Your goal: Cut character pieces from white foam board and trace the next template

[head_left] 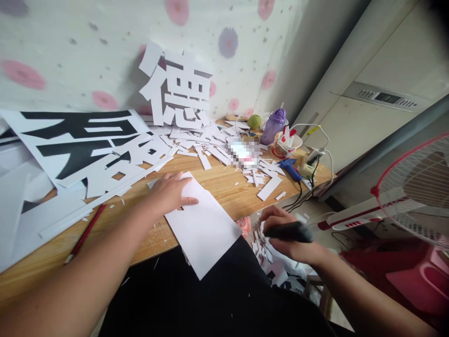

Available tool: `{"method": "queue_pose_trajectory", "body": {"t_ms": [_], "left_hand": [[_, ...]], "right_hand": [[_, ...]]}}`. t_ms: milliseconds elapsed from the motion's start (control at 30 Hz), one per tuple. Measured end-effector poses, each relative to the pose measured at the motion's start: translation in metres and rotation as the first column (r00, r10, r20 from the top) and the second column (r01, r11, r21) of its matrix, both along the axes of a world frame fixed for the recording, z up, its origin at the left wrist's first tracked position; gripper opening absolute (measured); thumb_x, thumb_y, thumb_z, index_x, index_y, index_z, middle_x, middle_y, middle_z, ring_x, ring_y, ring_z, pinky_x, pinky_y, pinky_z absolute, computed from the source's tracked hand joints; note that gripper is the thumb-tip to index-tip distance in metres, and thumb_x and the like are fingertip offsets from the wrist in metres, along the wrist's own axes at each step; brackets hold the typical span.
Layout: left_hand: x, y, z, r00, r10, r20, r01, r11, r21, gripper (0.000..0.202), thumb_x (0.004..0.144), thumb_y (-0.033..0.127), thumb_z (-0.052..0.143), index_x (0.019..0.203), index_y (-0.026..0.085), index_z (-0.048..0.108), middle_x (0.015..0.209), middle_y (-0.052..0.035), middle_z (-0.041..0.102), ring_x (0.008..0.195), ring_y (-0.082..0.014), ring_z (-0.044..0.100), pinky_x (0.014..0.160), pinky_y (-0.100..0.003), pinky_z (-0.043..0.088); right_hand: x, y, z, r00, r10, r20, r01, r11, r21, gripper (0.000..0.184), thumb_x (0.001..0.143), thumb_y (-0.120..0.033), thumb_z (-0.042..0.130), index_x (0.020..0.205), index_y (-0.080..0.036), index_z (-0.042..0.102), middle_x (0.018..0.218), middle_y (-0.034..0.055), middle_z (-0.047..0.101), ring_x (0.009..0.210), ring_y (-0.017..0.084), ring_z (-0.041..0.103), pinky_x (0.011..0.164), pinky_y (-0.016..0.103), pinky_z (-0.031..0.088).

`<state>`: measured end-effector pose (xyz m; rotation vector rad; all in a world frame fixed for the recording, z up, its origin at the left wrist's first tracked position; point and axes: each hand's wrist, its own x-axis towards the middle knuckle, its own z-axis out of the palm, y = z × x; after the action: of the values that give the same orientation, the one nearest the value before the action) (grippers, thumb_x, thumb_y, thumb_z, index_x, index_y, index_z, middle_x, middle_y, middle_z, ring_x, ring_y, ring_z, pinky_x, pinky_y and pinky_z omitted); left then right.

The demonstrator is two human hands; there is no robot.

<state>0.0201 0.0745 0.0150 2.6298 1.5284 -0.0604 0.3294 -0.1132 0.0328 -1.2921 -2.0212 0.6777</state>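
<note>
My left hand (pixel 171 194) lies on a white board (pixel 206 229), fingers stretched and thumb apart, pressing it down. The board sits on the wooden table (pixel 224 185), and its near corner juts past the edge over my dark-clothed lap. A small hole shows in it by my thumb. Beyond the table's front edge, my right hand (pixel 275 220) is closed around a thick black handle (pixel 289 231). Motion blurs that tool, so I cannot make out its kind. It is apart from the board. Below my right hand are white scraps (pixel 266 250) in a heap.
White offcuts (pixel 206 140) litter the table's back. A cut-out character (pixel 154 91) leans on the wall; another lies over a printed sheet (pixel 115 117). A red pencil (pixel 89 229) lies left. Rightward are a blue glue gun (pixel 291 169), purple bottle (pixel 273 126), bowl (pixel 286 146) and fan (pixel 421 182).
</note>
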Motion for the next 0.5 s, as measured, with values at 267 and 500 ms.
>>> {"method": "queue_pose_trajectory", "body": {"t_ms": [267, 500], "left_hand": [[-0.004, -0.001, -0.008, 0.976, 0.059, 0.212, -0.073, 0.995, 0.062, 0.076, 0.072, 0.060, 0.070, 0.134, 0.020, 0.054, 0.134, -0.0152, 0.058, 0.127, -0.0356, 0.048, 0.105, -0.045, 0.037], [-0.006, 0.001, 0.013, 0.895, 0.046, 0.445, -0.101, 0.990, 0.102, 0.061, 0.074, 0.045, 0.074, 0.127, 0.024, 0.053, 0.126, -0.0076, 0.057, 0.120, -0.0259, 0.055, 0.101, -0.037, 0.044]], "right_hand": [[-0.057, 0.067, -0.015, 0.965, -0.263, 0.010, 0.256, 0.927, -0.273, 0.013, 0.077, -0.024, 0.061, 0.087, -0.018, 0.066, 0.074, 0.0030, 0.067, 0.066, 0.018, 0.061, 0.063, 0.030, 0.045], [-0.095, 0.122, 0.007, 0.964, -0.220, -0.146, 0.146, 0.906, -0.398, 0.014, 0.075, -0.031, 0.070, 0.079, -0.018, 0.067, 0.062, -0.0011, 0.058, 0.054, 0.013, 0.048, 0.054, 0.026, 0.034]]}}
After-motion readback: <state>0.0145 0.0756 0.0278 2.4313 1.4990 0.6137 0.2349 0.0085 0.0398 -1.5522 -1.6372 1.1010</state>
